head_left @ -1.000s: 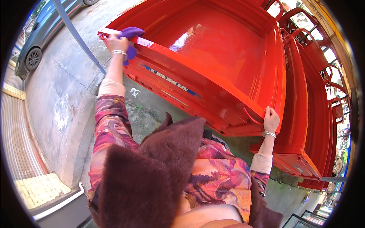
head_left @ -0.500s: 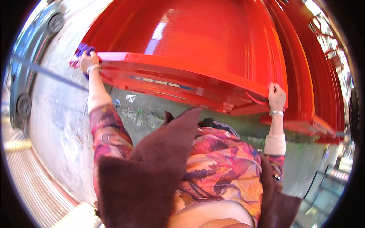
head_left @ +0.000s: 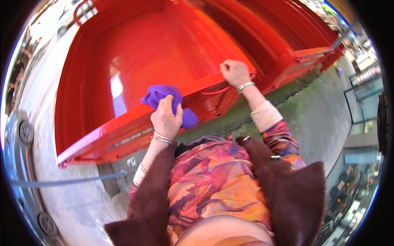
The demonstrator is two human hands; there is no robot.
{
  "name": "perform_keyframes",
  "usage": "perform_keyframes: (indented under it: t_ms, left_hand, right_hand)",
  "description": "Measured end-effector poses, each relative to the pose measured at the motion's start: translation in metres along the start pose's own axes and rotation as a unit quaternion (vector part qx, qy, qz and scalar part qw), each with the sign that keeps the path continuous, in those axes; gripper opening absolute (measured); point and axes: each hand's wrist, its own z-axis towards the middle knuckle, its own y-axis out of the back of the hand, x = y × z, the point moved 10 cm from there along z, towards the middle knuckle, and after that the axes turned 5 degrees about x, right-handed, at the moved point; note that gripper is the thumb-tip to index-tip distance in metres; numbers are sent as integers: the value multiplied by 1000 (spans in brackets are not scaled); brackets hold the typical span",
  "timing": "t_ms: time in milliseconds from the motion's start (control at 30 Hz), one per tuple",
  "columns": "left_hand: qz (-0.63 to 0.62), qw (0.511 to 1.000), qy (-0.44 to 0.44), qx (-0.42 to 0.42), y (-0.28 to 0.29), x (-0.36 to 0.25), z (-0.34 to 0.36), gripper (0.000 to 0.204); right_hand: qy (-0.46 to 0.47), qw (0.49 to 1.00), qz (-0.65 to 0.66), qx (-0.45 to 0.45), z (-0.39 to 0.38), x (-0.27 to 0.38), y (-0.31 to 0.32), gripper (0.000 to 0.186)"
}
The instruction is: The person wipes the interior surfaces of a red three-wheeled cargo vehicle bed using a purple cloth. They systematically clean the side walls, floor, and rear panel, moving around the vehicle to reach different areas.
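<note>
In front of me is a glossy red metal truck bed [head_left: 164, 49] with raised side walls. My left hand [head_left: 166, 119] holds a crumpled purple cloth [head_left: 158, 95] against the near rim [head_left: 201, 87], about halfway along it. Part of the cloth hangs over the outer face of that wall. Farther right, my right hand [head_left: 235, 73] is closed over the same rim near its right corner, beside a thin red handle bar [head_left: 215, 91]. The tips of the right fingers are hidden.
Another red metal bed [head_left: 295, 57] stands close on the right. A grey-blue car [head_left: 18, 143] is parked at the left, with a thin blue-grey pole [head_left: 69, 181] in front. Concrete ground [head_left: 299, 110] lies below, and a glass shopfront [head_left: 361, 110] is at the right edge.
My left hand has brought the purple cloth from the rim's left corner rightward to about its middle. The view has turned, and my right hand stays on the rim near the right corner.
</note>
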Motion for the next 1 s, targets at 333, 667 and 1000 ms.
perform_keyframes:
  t_ms: [333, 667, 1000]
  left_hand:
    - [-638, 740, 106, 185, -84, -52, 14, 18]
    - [-426, 894, -76, 119, -57, -88, 44, 13]
    - [68, 993, -43, 82, -56, -6, 77, 16]
  right_hand:
    - [-71, 895, 416, 142, -103, 61, -7, 38]
    - [-95, 884, 449, 88, -117, 33, 76, 37]
    - [40, 992, 84, -82, -54, -38, 111, 26]
